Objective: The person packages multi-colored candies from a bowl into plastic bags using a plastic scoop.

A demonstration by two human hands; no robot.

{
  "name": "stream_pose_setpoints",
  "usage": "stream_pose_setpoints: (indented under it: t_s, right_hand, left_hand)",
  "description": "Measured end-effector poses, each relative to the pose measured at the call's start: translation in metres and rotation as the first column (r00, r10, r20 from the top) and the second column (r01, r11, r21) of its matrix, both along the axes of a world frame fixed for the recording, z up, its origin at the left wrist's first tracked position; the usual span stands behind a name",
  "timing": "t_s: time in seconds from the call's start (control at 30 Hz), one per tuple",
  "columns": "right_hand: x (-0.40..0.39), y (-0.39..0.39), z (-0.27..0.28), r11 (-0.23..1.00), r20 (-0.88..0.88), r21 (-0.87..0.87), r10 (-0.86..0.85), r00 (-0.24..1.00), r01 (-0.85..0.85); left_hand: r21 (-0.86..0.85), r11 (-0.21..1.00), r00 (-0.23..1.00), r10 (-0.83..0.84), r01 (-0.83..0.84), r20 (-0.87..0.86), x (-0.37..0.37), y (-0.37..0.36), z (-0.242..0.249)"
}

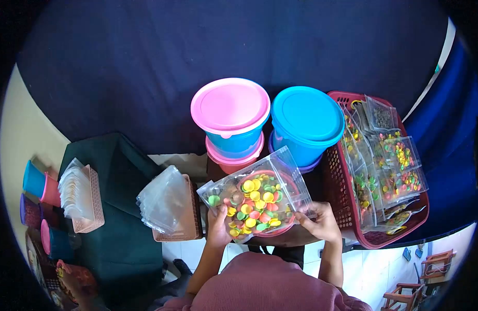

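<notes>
A clear plastic bag [257, 205] of small round yellow, green and pinkish-orange pieces is stretched between my hands in front of my chest. My left hand [218, 227] grips its lower left edge, thumb on top. At the bag's right end, my right hand [320, 223] pinches the plastic, fingers tucked underneath. The bag tilts up to the right, and its right part holds few pieces. Beneath it, the pink rim [293, 186] of a round container shows; the rest of that container is mostly covered.
Beyond the bag stand stacked tubs with a pink lid [231, 106] and a blue lid [309, 115]. On the right, a dark red basket [342, 207] holds several filled bags. Leftward, flat clear bags [163, 199] rest in a small basket [179, 234]; another pink basket [96, 202] holds more.
</notes>
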State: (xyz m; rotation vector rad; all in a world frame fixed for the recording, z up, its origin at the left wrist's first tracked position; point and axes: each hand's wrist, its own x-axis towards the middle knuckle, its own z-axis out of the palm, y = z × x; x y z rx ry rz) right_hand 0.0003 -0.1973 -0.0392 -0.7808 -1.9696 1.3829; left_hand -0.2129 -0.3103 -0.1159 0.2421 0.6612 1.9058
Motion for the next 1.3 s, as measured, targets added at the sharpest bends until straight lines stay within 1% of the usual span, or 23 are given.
stream_pose_setpoints:
  t_s: [0.17, 0.27, 0.33, 0.37, 0.4, 0.47, 0.5, 0.53, 0.6, 0.63, 0.7, 0.8, 0.87, 0.93, 0.97, 1.03, 1.07, 1.1, 1.13, 1.17, 1.2, 1.23, 1.3]
  right_hand:
    - [0.000, -0.004, 0.000, 1.000, 0.061, 0.022, 0.010, 0.998, -0.011]
    - [0.002, -0.006, -0.006, 0.997, 0.112, -0.066, 0.037, 0.993, -0.030]
    - [0.002, -0.003, -0.013, 0.991, 0.022, -0.108, 0.079, 0.997, -0.076]
    - [0.001, -0.002, -0.016, 0.974, -0.031, -0.207, 0.091, 0.995, -0.096]
    - [-0.002, -0.002, -0.015, 0.973, -0.028, -0.211, 0.094, 0.995, -0.098]
    - [-0.009, -0.001, -0.011, 0.934, -0.129, -0.343, 0.056, 0.990, -0.097]
    - [-0.010, -0.001, -0.003, 0.920, -0.141, -0.356, 0.118, 0.983, -0.162]
    - [-0.012, -0.001, -0.003, 0.920, -0.140, -0.355, 0.122, 0.983, -0.165]
    - [-0.014, -0.002, -0.009, 0.869, -0.119, -0.473, 0.099, 0.988, -0.145]
    - [-0.016, -0.002, -0.014, 0.869, -0.118, -0.474, 0.099, 0.988, -0.143]
    - [-0.018, -0.005, -0.025, 0.935, -0.035, -0.352, 0.034, 0.999, -0.044]
    - [-0.019, -0.008, -0.026, 0.929, -0.030, -0.366, 0.041, 0.999, -0.049]
    - [-0.015, -0.006, -0.027, 0.933, -0.030, -0.353, 0.058, 0.998, -0.065]
    - [-0.011, 0.001, -0.026, 0.864, -0.056, -0.458, 0.206, 0.977, -0.209]
    - [-0.012, 0.001, -0.021, 0.864, -0.056, -0.461, 0.200, 0.978, -0.203]
    - [-0.017, 0.003, -0.005, 0.837, -0.192, -0.516, 0.092, 0.977, -0.180]
    - [-0.016, 0.009, -0.008, 0.850, -0.231, -0.482, 0.110, 0.967, -0.212]
    - [-0.018, 0.011, -0.008, 0.835, -0.213, -0.524, 0.061, 0.975, -0.167]
    - [-0.022, 0.012, -0.007, 0.817, -0.194, -0.563, 0.014, 0.981, -0.123]
    - [-0.025, 0.014, -0.007, 0.819, -0.197, -0.562, 0.007, 0.980, -0.119]
    - [-0.027, 0.016, -0.007, 0.859, -0.164, -0.500, 0.035, 0.986, -0.113]
    - [-0.028, 0.017, -0.008, 0.893, -0.127, -0.436, 0.061, 0.990, -0.111]
    - [-0.029, 0.021, -0.024, 0.870, -0.163, -0.474, 0.063, 0.985, -0.134]
  left_hand:
    - [-0.079, 0.994, 0.997, -0.074, 0.073, -0.007, -0.009, -0.006, 0.000]
    - [-0.116, 0.989, 0.995, -0.096, 0.097, 0.007, -0.010, -0.004, 0.019]
    - [-0.157, 0.983, 0.989, -0.113, 0.096, -0.098, -0.012, -0.004, 0.026]
    - [-0.185, 0.974, 0.987, -0.145, 0.131, -0.065, -0.016, -0.005, 0.017]
    - [-0.187, 0.974, 0.988, -0.142, 0.128, -0.062, -0.017, -0.006, 0.016]
    - [-0.201, 0.972, 0.982, -0.150, 0.125, -0.116, -0.019, -0.006, 0.015]
    - [-0.225, 0.970, 0.983, -0.126, 0.093, -0.137, -0.017, -0.008, 0.024]
    - [-0.225, 0.970, 0.983, -0.122, 0.089, -0.135, -0.016, -0.008, 0.024]
    - [-0.231, 0.971, 0.989, -0.091, 0.063, -0.114, -0.015, -0.008, 0.022]
    - [-0.231, 0.971, 0.989, -0.092, 0.064, -0.113, -0.015, -0.009, 0.020]
    - [-0.202, 0.978, 0.978, -0.092, 0.053, -0.186, -0.015, -0.010, 0.015]
    - [-0.198, 0.980, 0.971, -0.045, -0.003, -0.237, -0.012, -0.010, 0.021]
    - [-0.252, 0.965, 0.978, -0.114, 0.068, -0.172, -0.017, -0.014, 0.008]
    - [-0.302, 0.950, 0.980, -0.127, 0.076, -0.153, -0.017, -0.015, 0.004]
    - [-0.298, 0.949, 0.979, -0.150, 0.103, -0.141, -0.016, -0.016, 0.000]
    - [-0.300, 0.946, 0.975, -0.170, 0.121, -0.145, -0.013, -0.016, 0.003]
    - [-0.299, 0.945, 0.971, -0.186, 0.134, -0.152, -0.012, -0.016, 0.004]
    - [-0.300, 0.943, 0.969, -0.194, 0.141, -0.153, -0.012, -0.017, -0.001]
    - [-0.290, 0.937, 0.972, -0.224, 0.195, -0.070, -0.014, -0.019, -0.009]
    - [-0.273, 0.930, 0.967, -0.254, 0.247, 0.013, -0.015, -0.019, -0.013]
    - [-0.273, 0.928, 0.966, -0.259, 0.252, 0.011, -0.014, -0.018, -0.012]
    - [-0.234, 0.932, 0.949, -0.304, 0.278, -0.084, -0.013, -0.018, -0.009]
    - [-0.195, 0.904, 0.851, -0.424, 0.380, -0.309, -0.017, -0.018, -0.009]
